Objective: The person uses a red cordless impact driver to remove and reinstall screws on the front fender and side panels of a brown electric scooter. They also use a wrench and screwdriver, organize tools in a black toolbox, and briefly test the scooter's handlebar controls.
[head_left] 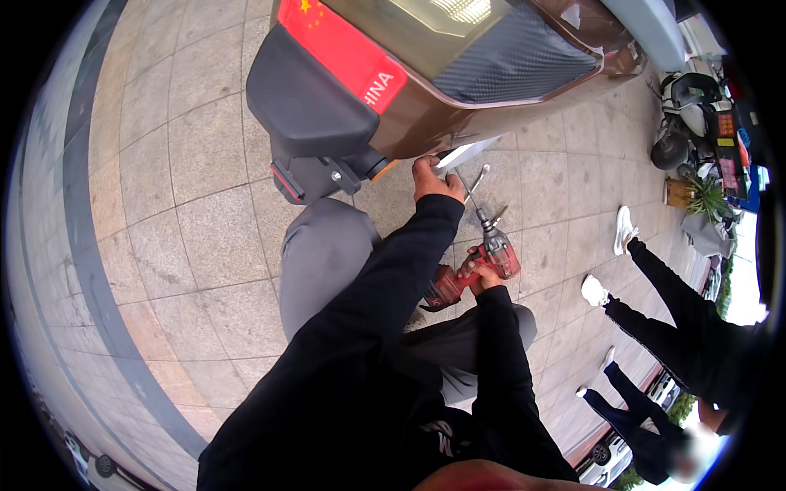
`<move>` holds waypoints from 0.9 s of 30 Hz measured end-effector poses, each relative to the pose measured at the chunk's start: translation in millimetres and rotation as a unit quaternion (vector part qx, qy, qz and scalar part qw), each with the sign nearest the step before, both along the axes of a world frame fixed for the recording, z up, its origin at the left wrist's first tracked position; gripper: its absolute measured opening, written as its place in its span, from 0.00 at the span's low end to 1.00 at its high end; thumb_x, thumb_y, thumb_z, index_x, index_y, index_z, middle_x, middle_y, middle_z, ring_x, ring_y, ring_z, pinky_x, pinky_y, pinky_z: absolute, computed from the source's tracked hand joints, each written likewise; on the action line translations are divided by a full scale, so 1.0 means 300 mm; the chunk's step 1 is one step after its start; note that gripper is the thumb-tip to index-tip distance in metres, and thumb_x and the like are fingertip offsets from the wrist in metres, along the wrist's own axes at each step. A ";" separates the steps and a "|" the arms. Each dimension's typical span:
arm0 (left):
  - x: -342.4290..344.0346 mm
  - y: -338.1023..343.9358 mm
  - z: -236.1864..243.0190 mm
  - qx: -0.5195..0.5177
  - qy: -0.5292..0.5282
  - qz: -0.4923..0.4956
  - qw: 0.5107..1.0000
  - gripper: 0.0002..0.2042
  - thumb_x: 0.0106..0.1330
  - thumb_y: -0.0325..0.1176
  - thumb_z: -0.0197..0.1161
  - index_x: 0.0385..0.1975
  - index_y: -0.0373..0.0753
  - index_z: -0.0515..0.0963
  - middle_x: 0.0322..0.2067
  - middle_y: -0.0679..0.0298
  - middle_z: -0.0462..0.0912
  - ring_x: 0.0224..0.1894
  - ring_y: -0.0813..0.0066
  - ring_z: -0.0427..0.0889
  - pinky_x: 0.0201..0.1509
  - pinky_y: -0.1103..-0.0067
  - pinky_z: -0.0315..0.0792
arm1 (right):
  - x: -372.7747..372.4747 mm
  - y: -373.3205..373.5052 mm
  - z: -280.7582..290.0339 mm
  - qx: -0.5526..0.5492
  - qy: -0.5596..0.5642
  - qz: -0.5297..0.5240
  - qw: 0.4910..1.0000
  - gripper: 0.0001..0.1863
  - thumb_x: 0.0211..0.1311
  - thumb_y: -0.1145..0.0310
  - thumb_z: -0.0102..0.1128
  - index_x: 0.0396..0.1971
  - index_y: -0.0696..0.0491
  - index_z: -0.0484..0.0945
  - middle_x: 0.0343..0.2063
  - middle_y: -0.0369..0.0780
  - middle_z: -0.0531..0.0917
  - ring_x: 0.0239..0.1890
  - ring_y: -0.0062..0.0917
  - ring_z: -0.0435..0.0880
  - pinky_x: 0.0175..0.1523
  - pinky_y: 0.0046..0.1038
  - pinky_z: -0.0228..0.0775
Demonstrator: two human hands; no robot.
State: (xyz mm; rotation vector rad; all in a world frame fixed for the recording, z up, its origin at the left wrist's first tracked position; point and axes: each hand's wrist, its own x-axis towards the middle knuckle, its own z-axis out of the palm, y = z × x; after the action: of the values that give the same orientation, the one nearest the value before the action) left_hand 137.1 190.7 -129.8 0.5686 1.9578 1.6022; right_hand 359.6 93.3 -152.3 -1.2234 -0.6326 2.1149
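My left hand is closed on a white part under the brown scooter body, which has a red flag sticker and a black housing. My right hand grips a red cordless power tool, its long bit angled up toward the white part beside my left hand. A silver wrench lies on the tiles near the bit. What exactly my left fingertips touch under the scooter is partly hidden.
Two people in dark trousers stand at the right on the tiled pavement. Beyond them are parked scooters, a potted plant and cars. My bent knees flank the work area below the scooter.
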 end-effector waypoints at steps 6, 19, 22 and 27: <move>0.009 0.010 -0.031 0.041 0.002 0.008 0.999 0.21 0.51 0.21 0.60 0.47 0.33 0.66 0.47 0.52 0.71 0.46 0.58 0.77 0.49 0.72 0.75 | -0.009 0.004 -0.028 -0.112 0.139 -0.013 0.984 0.18 0.53 0.71 0.64 0.45 0.49 0.73 0.20 0.34 0.69 0.20 0.22 0.67 0.31 0.30 0.62; -0.032 -0.031 0.020 -0.027 0.058 -0.057 0.996 0.21 0.53 0.24 0.59 0.49 0.39 0.69 0.47 0.51 0.70 0.48 0.49 0.76 0.50 0.62 0.74 | -0.005 0.023 -0.009 -0.086 0.101 -0.006 0.991 0.20 0.51 0.74 0.62 0.47 0.51 0.71 0.19 0.34 0.68 0.20 0.23 0.67 0.30 0.31 0.62; -0.041 -0.026 0.015 -0.014 0.082 -0.057 0.995 0.21 0.53 0.24 0.59 0.49 0.39 0.69 0.48 0.50 0.69 0.50 0.48 0.75 0.52 0.62 0.74 | -0.015 0.017 -0.001 -0.081 0.081 -0.022 0.993 0.20 0.50 0.75 0.62 0.46 0.51 0.71 0.19 0.35 0.68 0.20 0.24 0.67 0.31 0.32 0.63; -0.037 -0.020 0.031 -0.016 -0.014 -0.077 0.997 0.27 0.50 0.20 0.56 0.55 0.37 0.65 0.53 0.53 0.74 0.61 0.50 0.64 0.63 0.64 0.65 | 0.010 0.028 -0.010 -0.038 0.037 -0.008 0.999 0.17 0.51 0.75 0.62 0.42 0.52 0.71 0.20 0.35 0.69 0.22 0.24 0.69 0.34 0.34 0.66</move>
State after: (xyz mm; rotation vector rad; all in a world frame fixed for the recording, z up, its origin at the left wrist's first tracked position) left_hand 126.1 184.8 -120.5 0.6646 1.8683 1.4736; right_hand 362.7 101.9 -155.4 -1.1802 -0.5124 2.1766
